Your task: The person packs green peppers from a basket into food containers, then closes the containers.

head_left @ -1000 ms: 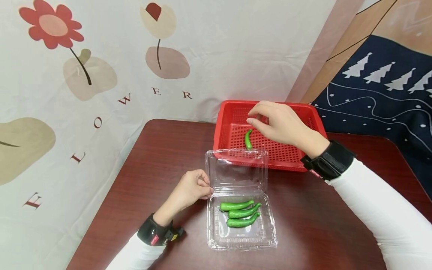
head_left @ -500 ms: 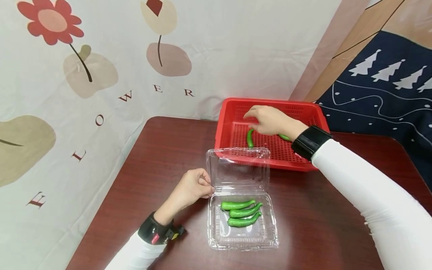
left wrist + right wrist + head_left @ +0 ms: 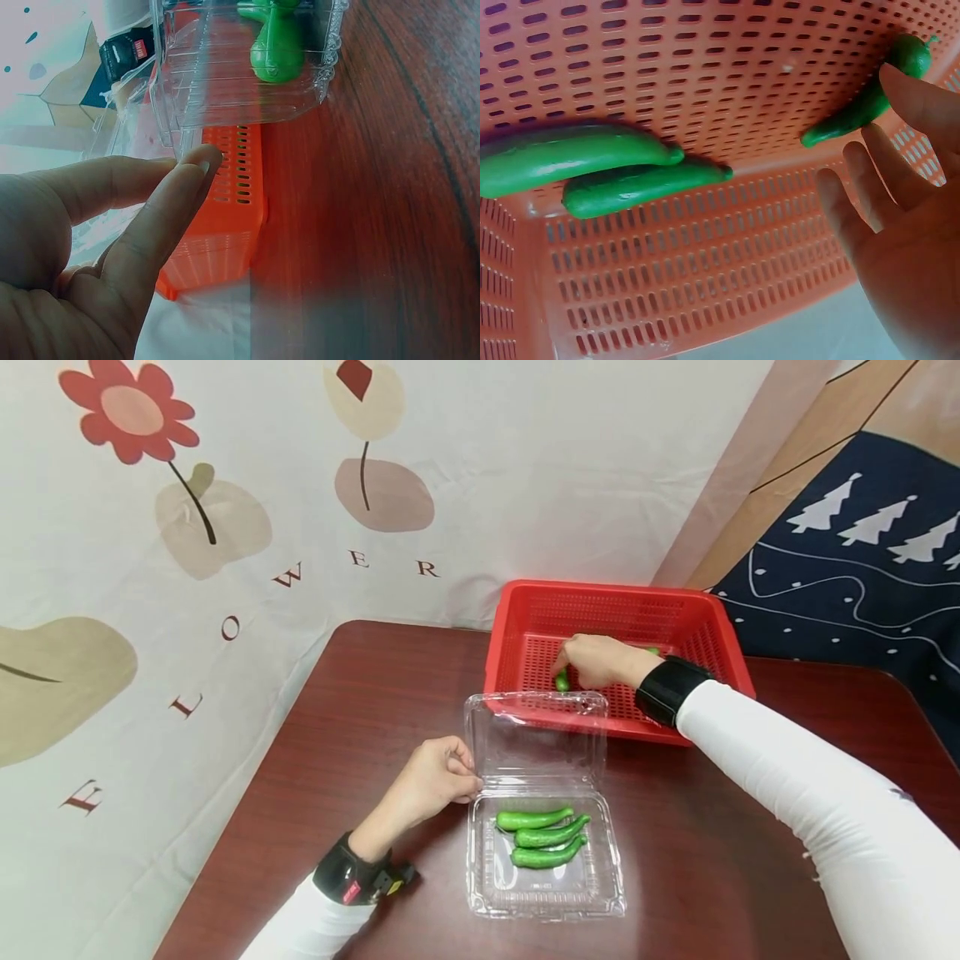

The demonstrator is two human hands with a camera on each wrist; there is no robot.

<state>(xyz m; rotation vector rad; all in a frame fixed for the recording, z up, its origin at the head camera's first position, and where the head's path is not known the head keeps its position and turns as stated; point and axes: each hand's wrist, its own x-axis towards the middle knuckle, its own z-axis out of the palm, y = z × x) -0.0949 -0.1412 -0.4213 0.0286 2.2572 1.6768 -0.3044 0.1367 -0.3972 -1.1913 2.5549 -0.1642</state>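
Observation:
A clear plastic clamshell container (image 3: 491,885) stands with its lid raised, and three green chili peppers (image 3: 543,837) lie side by side in its base. At the hinge corner, my left hand (image 3: 431,781) pinches the plastic edge between thumb and index finger, as the left wrist view shows. My right hand (image 3: 600,662) is down inside the red basket (image 3: 618,727). In the right wrist view its thumb and index finger are at a green chili pepper (image 3: 851,116) on the basket floor, the other fingers nearly straight. A firm grip is not visible.
Two more green chili peppers (image 3: 577,154) lie together in the basket, mostly hidden by my right arm in the head view. The raised lid (image 3: 536,735) stands just in front of the basket. A printed cloth (image 3: 465,485) hangs behind the brown table (image 3: 390,693).
My right hand has moved down into the red basket, to the single chili pepper near its left side. The left hand has kept its hold on the container.

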